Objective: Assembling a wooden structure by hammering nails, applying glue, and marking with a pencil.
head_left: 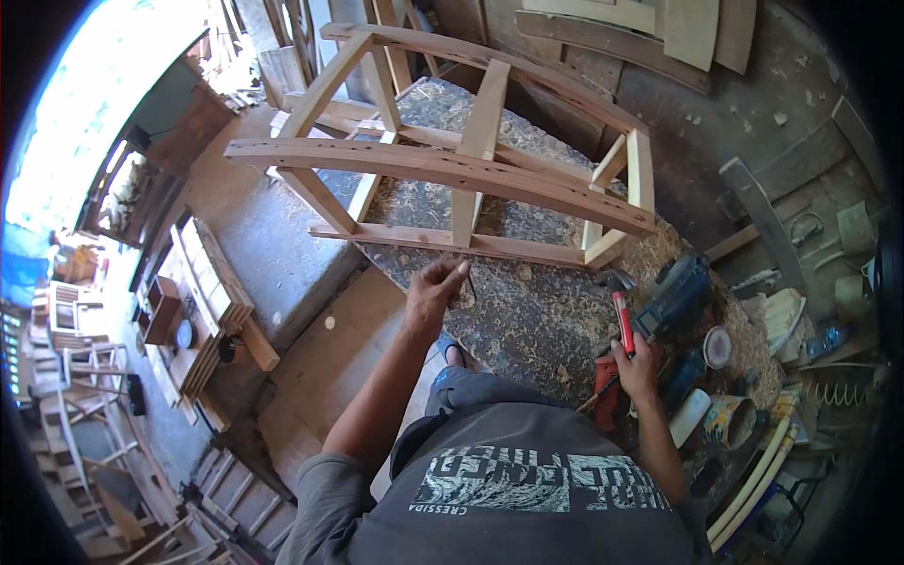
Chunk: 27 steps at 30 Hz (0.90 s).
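Observation:
A curved wooden frame (424, 169) with upright struts stands on a dark workbench (527, 320) strewn with shavings. My left hand (436, 294) is over the bench's near edge, just in front of the frame's lower rail. Its fingers are pinched together, and what they hold, if anything, is too small to make out. At the right, my right hand (637, 367) is closed round the red handle of a hammer (622, 318), whose dark head points away from me. A dark blue power tool (673, 292) lies just beyond that hand, and a red tool (607, 395) beside it.
A round white-topped container (718, 347) and an open can (730, 421) stand at the bench's right side. Stacked boards (202, 292) rest at the left. More planks (621, 38) lie at the back right, and wooden pieces (104, 395) crowd the lower left.

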{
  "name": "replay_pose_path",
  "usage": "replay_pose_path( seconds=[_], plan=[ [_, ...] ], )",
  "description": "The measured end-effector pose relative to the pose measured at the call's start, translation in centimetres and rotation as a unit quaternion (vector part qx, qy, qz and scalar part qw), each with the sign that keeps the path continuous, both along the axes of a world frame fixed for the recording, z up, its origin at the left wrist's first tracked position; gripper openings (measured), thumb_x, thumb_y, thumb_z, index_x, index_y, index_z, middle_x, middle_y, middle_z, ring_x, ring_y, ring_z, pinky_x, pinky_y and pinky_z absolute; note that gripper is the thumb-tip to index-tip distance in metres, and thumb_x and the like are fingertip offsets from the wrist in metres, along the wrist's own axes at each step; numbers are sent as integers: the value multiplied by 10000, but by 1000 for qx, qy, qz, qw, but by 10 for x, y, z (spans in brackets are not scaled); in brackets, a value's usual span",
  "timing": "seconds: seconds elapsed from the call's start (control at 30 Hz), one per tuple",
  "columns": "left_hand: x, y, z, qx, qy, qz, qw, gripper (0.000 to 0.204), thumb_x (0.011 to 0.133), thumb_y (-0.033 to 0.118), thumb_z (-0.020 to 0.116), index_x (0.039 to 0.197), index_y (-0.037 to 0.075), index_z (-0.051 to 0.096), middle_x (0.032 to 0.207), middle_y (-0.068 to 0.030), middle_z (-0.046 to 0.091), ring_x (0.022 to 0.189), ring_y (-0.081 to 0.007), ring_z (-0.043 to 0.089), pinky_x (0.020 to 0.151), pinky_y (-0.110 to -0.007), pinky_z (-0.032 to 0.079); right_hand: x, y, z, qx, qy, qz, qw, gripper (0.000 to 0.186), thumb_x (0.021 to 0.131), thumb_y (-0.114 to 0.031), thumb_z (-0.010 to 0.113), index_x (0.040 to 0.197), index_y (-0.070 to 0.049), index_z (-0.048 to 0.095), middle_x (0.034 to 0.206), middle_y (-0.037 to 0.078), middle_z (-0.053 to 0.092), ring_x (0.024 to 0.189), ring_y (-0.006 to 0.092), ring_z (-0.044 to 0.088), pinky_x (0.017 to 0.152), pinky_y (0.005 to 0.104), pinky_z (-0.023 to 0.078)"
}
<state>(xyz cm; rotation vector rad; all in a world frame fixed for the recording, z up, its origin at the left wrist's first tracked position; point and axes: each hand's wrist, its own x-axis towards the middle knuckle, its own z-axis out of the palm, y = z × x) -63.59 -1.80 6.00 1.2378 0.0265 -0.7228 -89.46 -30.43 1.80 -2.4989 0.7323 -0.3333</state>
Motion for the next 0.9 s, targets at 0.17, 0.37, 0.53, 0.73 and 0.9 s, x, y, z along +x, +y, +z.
replay_pose_path(
  seconds=[0.17, 0.37, 0.53, 0.73, 0.9],
  plan=[
    [55, -16, 110, 217, -453, 92, 860, 188, 880, 193, 725, 943, 15, 721, 710, -10, 636, 646, -46, 521, 579, -230, 420, 13, 25, 38, 187, -79, 62, 977, 271, 896, -257, 684, 870, -21, 553, 670, 111, 565, 606, 251, 563, 594, 389, 430],
    [103, -42, 125, 173, -524, 80, 830, 192, 885, 165, 717, 987, 3, 719, 834, -43, 705, 788, -74, 616, 734, -260, 497, 50, 55, 86, 243, -107, 104, 959, 241, 913, -237, 673, 886, -27, 557, 659, 78, 544, 584, 192, 519, 569, 350, 415],
    [110, -54, 102, 149, -524, 73, 836, 203, 888, 166, 704, 1001, -1, 724, 805, -90, 714, 723, -101, 627, 692, -279, 505, 52, 63, 84, 240, -124, 114, 956, 240, 917, -233, 667, 888, -23, 554, 675, 90, 543, 596, 197, 519, 583, 351, 423],
    [115, -57, 98, 140, -509, 94, 844, 243, 880, 199, 722, 1019, 1, 724, 805, -97, 716, 722, -100, 621, 691, -284, 505, 44, 67, 72, 255, -106, 101, 956, 229, 909, -215, 678, 889, -22, 555, 678, 92, 552, 593, 197, 530, 577, 351, 428],
    [110, -56, 110, 194, -513, 43, 835, 176, 904, 139, 678, 1015, 5, 710, 912, -78, 722, 819, -124, 656, 761, -289, 510, 44, 69, 69, 274, -112, 103, 950, 216, 901, -197, 690, 892, -25, 559, 666, 82, 554, 579, 181, 522, 562, 339, 425]
  ],
)
